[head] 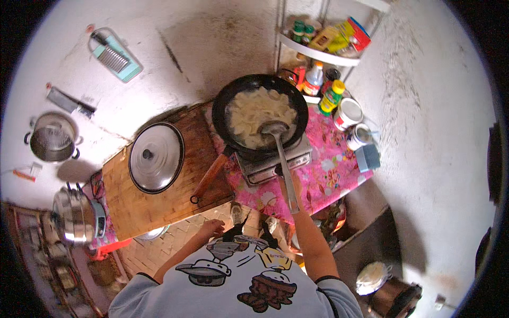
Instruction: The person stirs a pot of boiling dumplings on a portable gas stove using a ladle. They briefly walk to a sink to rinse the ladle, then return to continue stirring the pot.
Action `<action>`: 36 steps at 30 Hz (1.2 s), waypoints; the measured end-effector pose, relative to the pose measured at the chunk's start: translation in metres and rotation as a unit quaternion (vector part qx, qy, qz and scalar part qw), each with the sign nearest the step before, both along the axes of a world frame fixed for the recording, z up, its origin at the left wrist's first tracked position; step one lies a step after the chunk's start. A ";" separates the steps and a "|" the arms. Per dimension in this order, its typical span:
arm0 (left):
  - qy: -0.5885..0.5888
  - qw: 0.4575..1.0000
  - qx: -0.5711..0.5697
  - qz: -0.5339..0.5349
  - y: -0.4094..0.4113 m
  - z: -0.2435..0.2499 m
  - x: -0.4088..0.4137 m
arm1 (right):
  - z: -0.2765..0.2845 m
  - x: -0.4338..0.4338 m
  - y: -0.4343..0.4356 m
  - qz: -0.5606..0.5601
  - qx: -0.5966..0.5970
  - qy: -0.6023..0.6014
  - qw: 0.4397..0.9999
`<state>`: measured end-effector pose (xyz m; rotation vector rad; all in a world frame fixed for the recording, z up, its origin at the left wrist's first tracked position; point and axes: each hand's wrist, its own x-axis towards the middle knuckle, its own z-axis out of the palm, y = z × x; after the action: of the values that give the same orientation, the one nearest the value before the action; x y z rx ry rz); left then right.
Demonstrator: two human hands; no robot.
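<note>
A black wok sits on a silver tabletop stove, holding pale pieces of food in liquid. A long-handled metal spatula rests with its head in the food. Its handle slopes over the wok's rim towards me. Beneath that handle, my right hand reaches to the stove's front, at the dark control knob; the handle partly hides its fingers. My left hand hangs near my waist, loosely curled and holding nothing. Left of it, the wok's wooden handle points over a wooden cutting board.
A domed metal lid lies on the board. Bottles, lidded tubs and a blue box stand right on the pink floral tablecloth. A corner shelf rises behind. A steamer pot stands far left.
</note>
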<state>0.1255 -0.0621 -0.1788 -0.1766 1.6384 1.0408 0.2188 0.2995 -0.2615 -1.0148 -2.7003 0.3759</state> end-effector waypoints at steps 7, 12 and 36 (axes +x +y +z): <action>-0.012 0.991 0.071 0.111 -0.006 -0.014 0.004 | 0.011 0.005 0.017 0.074 0.078 0.007 0.994; -0.037 0.988 0.053 0.142 -0.002 -0.012 0.001 | 0.048 0.000 0.014 0.098 0.027 -0.070 0.992; -0.029 0.934 0.272 0.229 0.014 0.062 -0.109 | 0.283 0.042 -0.032 -0.006 -0.419 0.105 0.902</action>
<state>0.0162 -0.0477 -0.1170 -0.2198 1.2194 1.7904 0.2612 0.2671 0.0216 -1.0714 -2.3159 1.6313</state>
